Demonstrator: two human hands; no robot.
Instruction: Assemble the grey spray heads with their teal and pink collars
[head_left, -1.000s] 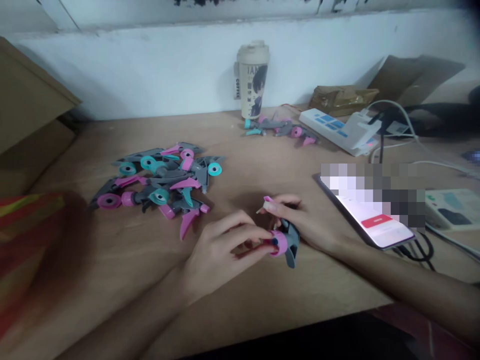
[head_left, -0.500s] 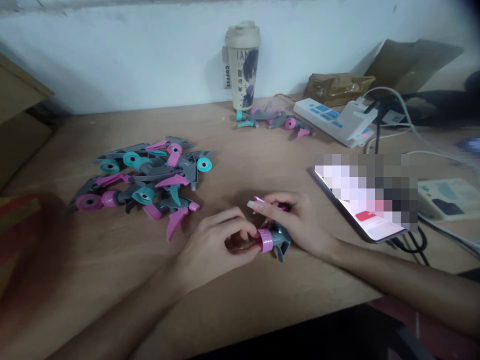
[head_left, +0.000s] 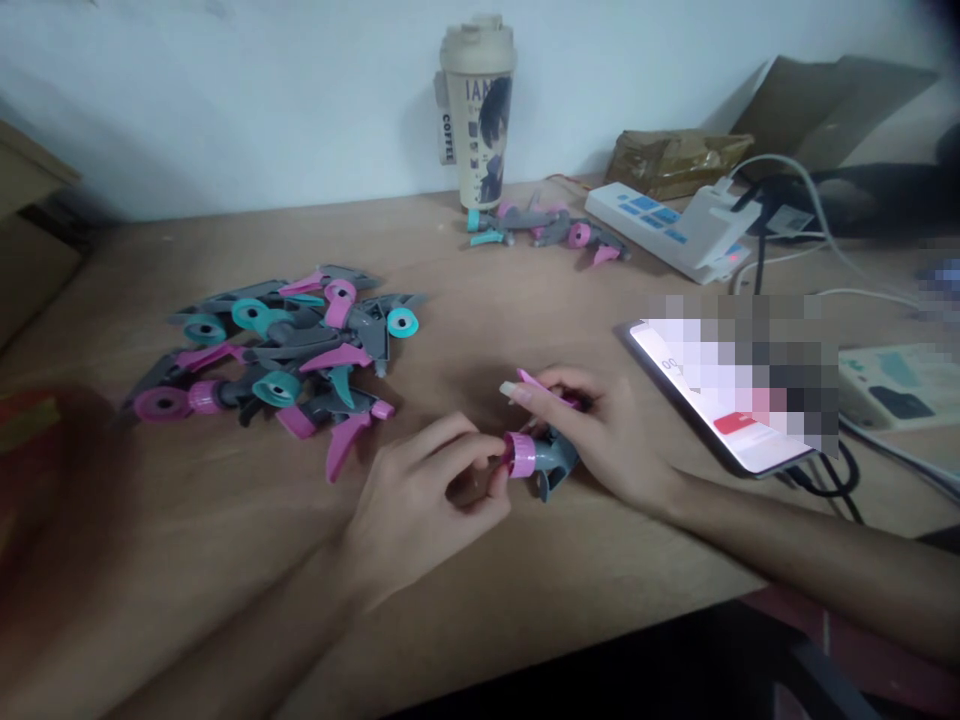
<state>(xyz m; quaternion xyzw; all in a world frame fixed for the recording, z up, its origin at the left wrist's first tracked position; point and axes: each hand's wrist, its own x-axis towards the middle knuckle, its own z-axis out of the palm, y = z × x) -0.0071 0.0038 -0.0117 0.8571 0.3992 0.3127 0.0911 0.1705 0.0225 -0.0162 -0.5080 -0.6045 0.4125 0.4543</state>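
My right hand (head_left: pixel 600 425) is closed around a grey trigger spray head (head_left: pixel 555 455) with a pink trigger, low over the table. Its pink screw collar (head_left: pixel 521 455) points left, toward my other hand. My left hand (head_left: pixel 435 490) has thumb and fingers curled together, the fingertips right at the collar's open end. Whether a small part sits between those fingertips is hidden. To the left lies a pile of similar spray heads (head_left: pixel 300 345) in grey with pink or teal triggers and collars.
More spray heads (head_left: pixel 547 228) lie at the back by a beige coffee cup (head_left: pixel 480 120). On the right are a lit phone (head_left: pixel 720 400) with a cable, a white power strip (head_left: pixel 645 220) and a taped brown package (head_left: pixel 675 162). Cardboard (head_left: pixel 30 200) stands at the left edge.
The spray head has turned a little, with its collar shifted slightly up and left. My left fingertips have eased back to the collar's rim. The whole view has shifted slightly.
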